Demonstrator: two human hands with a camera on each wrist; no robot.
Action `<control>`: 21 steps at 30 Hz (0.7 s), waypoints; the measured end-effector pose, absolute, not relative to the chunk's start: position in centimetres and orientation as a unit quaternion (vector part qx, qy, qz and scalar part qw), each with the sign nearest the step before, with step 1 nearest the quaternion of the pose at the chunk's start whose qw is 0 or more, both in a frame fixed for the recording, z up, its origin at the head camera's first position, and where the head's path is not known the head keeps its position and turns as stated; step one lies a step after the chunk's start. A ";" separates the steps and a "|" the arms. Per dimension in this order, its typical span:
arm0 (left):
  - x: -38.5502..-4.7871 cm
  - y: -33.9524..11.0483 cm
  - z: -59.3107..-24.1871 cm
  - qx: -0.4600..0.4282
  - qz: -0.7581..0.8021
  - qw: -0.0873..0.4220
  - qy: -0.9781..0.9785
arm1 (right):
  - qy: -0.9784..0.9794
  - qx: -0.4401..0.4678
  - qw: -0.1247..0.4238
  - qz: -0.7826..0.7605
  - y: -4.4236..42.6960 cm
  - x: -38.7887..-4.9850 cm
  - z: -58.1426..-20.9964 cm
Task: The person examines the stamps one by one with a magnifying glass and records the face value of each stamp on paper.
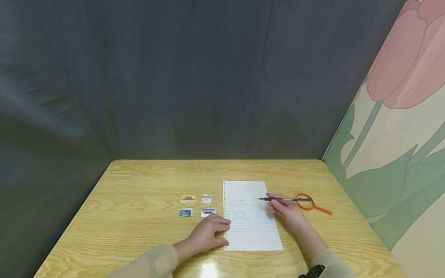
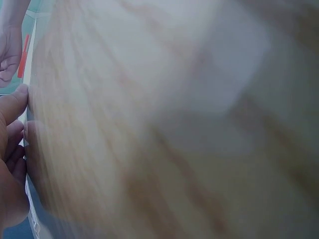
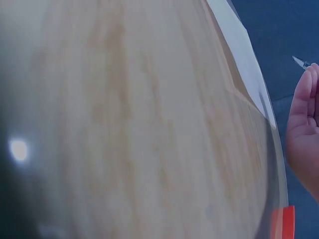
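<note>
A lined sheet of paper with punched holes along its left edge lies on the table, with "120元", "150" and "130元" handwritten on it. My right hand pinches a pen over the sheet's right side, its tip pointing left near the upper line of writing. My left hand rests at the sheet's left edge, its straight fingers touching the margin. Beyond that hand lie several stamps: a yellow one, a grey one, a green-blue one and a blue-white one.
An orange magnifying glass lies right of the paper, partly behind the pen's end. The wooden table meets a dark curtain at the back and a tulip-painted wall on the right.
</note>
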State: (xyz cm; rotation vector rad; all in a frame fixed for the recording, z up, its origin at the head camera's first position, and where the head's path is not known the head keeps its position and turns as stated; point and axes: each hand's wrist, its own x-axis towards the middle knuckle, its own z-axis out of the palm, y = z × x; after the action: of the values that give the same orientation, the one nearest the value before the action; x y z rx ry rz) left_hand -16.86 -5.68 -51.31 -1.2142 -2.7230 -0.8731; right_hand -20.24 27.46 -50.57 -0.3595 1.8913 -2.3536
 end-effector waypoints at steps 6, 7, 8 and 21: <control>-16.9 -5.7 -51.3 -0.386 -0.280 0.012 -0.879 | 0.717 -0.067 0.021 -0.693 26.5 -20.6 -50.7; -16.9 -5.7 -51.4 -0.386 -0.279 0.012 -0.879 | 0.728 -0.055 0.019 -0.683 26.4 -20.6 -50.7; -16.9 -5.7 -51.4 -0.385 -0.278 0.013 -0.880 | 0.740 -0.044 0.020 -0.671 26.2 -20.6 -50.7; -16.9 -5.7 -51.4 -0.378 -0.280 0.002 -0.883 | 0.843 -0.050 -0.003 -0.535 25.2 -20.1 -51.1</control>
State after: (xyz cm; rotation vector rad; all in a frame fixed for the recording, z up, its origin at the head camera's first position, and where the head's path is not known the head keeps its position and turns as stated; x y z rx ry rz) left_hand -16.92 -5.66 -51.38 -1.1850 -2.7688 -0.8782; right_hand -20.08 25.21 -51.13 -0.1560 2.6537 -1.6853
